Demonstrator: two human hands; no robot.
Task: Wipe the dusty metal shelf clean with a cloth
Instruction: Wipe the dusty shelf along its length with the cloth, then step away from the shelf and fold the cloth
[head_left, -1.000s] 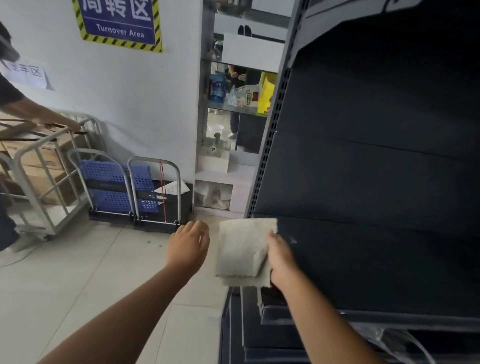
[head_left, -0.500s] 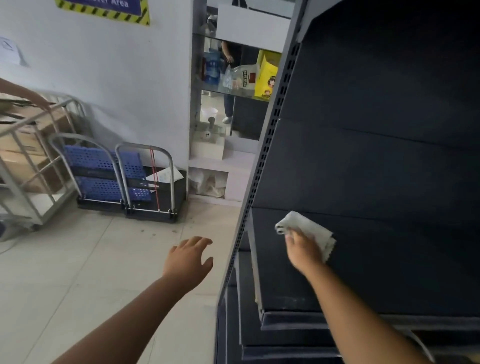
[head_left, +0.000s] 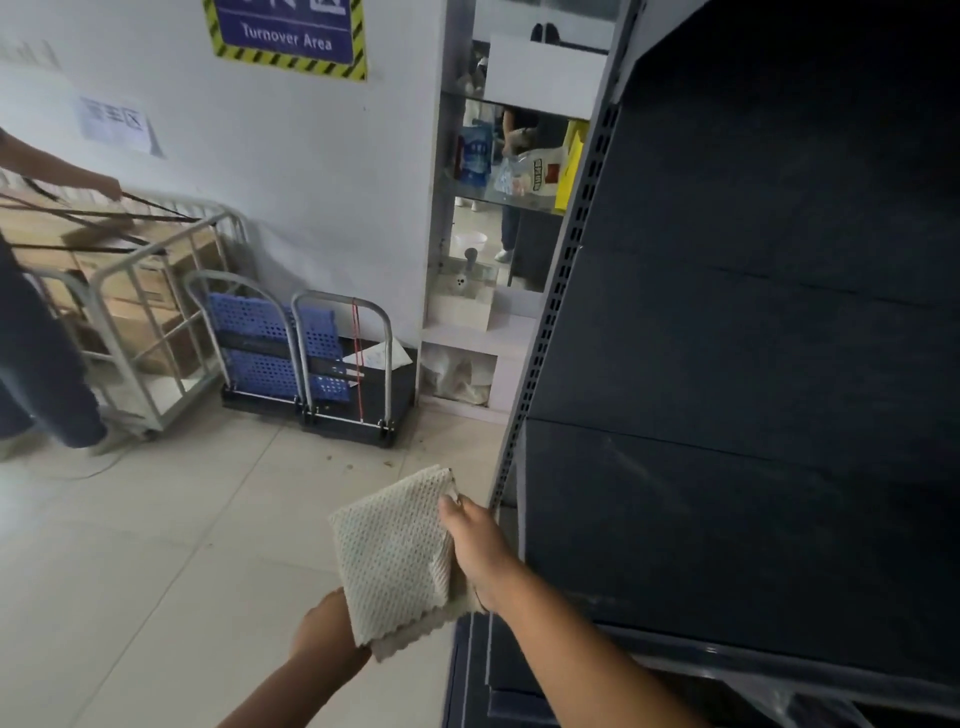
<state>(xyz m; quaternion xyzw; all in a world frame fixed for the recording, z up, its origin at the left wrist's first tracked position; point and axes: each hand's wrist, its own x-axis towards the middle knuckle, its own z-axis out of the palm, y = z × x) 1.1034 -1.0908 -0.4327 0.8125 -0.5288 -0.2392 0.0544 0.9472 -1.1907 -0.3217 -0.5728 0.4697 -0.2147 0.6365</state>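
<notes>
Cloth is off the shelf now, one folded rag gripped by both hands: right pinching, left underneath.

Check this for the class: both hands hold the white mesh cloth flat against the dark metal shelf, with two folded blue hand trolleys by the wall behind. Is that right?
One thing is wrong. The head view shows the white mesh cloth held off the dark metal shelf, out over the floor to its left. The right hand grips its edge, the left hand its lower corner. The two folded blue hand trolleys do stand by the wall.
</notes>
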